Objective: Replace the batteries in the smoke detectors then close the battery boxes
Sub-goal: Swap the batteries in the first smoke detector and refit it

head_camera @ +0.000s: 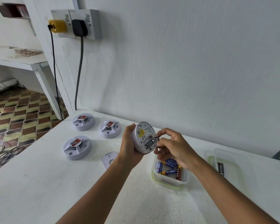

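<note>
Your two forearms reach in from the bottom edge over the white tabletop [39,183]. Far to the left, three smoke detectors sit face up and apart from one another: one nearest you [77,147], one at the back corner [83,121], and one just right of that [110,128]. A flat white cover plate [109,159] lies on the tabletop beside your left wrist. Your left hand [131,146] is wrapped around the rim of a fourth detector [143,136], holding it tilted off the surface with its back toward you — the battery compartment is open and one battery [149,144] lies seated inside. Your right hand [172,147] is closed, fingers pinching a dark battery [157,141] right at the compartment's edge; whether it touches the housing is hard to tell. Directly below that hand sits a clear open container [170,180] holding several blue-and-yellow batteries [169,172]. Further right, a second clear container [229,165] rests on the tabletop with a single black battery [220,169] in it.
</note>
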The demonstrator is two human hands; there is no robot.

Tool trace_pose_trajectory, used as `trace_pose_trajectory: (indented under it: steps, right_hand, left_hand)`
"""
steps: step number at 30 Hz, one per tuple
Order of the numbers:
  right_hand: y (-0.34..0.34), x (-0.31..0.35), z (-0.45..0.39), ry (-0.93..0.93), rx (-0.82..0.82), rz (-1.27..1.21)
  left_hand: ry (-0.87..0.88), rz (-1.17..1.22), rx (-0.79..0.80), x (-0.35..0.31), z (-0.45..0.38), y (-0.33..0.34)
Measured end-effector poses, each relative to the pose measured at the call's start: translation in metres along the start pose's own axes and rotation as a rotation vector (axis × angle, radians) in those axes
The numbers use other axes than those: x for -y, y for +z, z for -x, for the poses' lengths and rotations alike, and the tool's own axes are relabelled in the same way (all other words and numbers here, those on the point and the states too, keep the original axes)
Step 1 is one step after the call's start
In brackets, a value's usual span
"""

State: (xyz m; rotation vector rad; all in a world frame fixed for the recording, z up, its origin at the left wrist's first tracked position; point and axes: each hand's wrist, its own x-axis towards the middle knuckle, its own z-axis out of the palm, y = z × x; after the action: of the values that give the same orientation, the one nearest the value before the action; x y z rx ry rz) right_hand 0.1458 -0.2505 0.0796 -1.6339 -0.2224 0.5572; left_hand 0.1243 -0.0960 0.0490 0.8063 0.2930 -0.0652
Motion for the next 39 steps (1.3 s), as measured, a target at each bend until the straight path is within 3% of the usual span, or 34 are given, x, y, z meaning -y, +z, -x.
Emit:
trace_pose_trajectory:
  steps: [8, 12, 19, 29, 39]
  right_hand:
    - [0.010, -0.002, -0.003, -0.043, -0.054, -0.072]
    - [0.017, -0.005, -0.002, -0.150, -0.180, -0.014]
    - [0.020, -0.006, 0.000, -0.168, -0.194, 0.142]
    - [0.028, -0.013, -0.001, -0.155, -0.462, 0.008]
    - [0.024, -0.010, 0.003, -0.050, -0.267, -0.165]
  left_hand:
    - [-0.024, -0.003, -0.023, 0.001, 0.001, 0.007]
    - [-0.004, -0.037, -0.039, 0.000, 0.002, 0.011]
    - [0.013, -0.036, -0.046, -0.005, 0.005, 0.012]
    - [-0.018, 0.068, 0.015, -0.006, 0.009, 0.023]
    - [-0.054, 0.065, 0.076, -0.012, 0.015, 0.025]
